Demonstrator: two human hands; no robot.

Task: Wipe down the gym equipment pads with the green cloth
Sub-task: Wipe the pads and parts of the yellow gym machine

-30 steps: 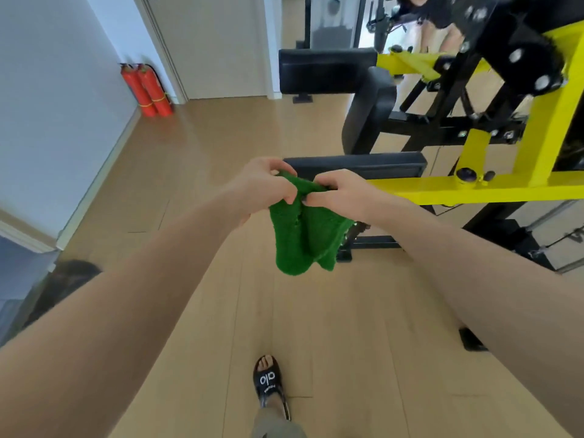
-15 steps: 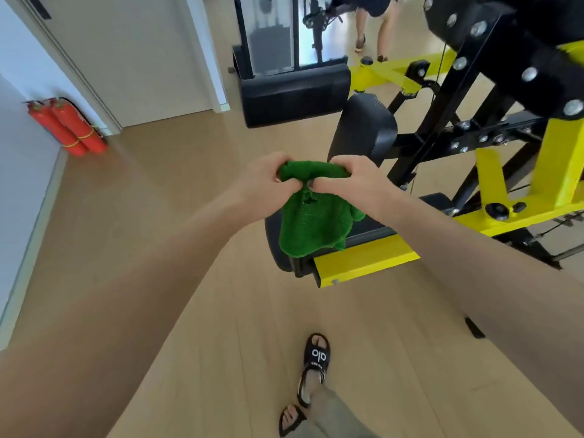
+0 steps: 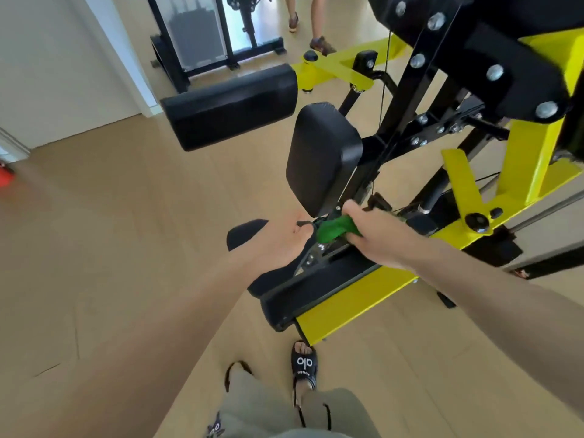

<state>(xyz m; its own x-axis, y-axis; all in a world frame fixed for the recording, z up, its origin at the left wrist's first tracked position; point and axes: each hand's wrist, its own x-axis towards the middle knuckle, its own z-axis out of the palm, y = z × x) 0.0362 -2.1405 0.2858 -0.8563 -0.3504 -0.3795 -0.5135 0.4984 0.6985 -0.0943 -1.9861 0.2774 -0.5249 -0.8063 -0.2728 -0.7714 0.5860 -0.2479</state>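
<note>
Down at the middle of the view, the person's right hand (image 3: pixel 377 237) grips the bunched green cloth (image 3: pixel 335 228), fingers curled round it, just below the lower edge of the upright back pad (image 3: pixel 322 156). The cloth sits in the gap between that pad and the seat pad (image 3: pixel 252 230), touching or nearly touching the black bracket there; which, the view does not settle. The left hand (image 3: pixel 284 245) lies just beside the cloth at its nine o'clock side, over the seat pad, its fingers bent in toward the cloth; whether they pinch an edge of it or only touch the hardware cannot be told. The two hands are close together, with only the cloth between them.

At eleven o'clock from the back pad, well apart from it, a long black roller pad (image 3: pixel 230 105) stands out from the yellow frame (image 3: pixel 354 298). The frame runs from six o'clock below the hands up to the two o'clock corner, with black bolted plates above. On the wooden floor (image 3: pixel 110 216) at six o'clock the person's black sandal (image 3: pixel 304 363) shows. At twelve o'clock another person's legs (image 3: pixel 316 20) stand beyond the machine.
</note>
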